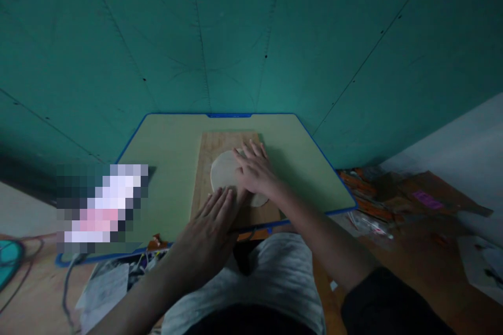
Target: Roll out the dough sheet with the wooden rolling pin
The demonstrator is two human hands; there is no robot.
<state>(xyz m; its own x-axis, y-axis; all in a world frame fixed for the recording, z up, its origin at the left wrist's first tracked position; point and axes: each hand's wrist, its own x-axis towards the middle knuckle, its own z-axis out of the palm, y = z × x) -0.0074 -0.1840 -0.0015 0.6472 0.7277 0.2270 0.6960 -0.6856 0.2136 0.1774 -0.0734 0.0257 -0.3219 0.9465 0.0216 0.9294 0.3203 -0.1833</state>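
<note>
A pale, flat, round sheet (223,171) lies on a wooden board (208,149) in the middle of the table. My right hand (254,168) rests on the sheet's right side with its fingers spread. Lower down, my left hand (210,225) lies palm down, its fingertips at the sheet's lower left edge and the board beneath. Neither hand is wrapped round anything. Both hands and the right forearm cover part of the sheet's right and lower sides.
The light table (168,146) has a blue rim. On its left lies a blurred-out bright object (106,204) with a cable (66,282). A green wall (236,36) stands behind. Cardboard (436,193) lies on the floor at the right, papers (102,290) at lower left.
</note>
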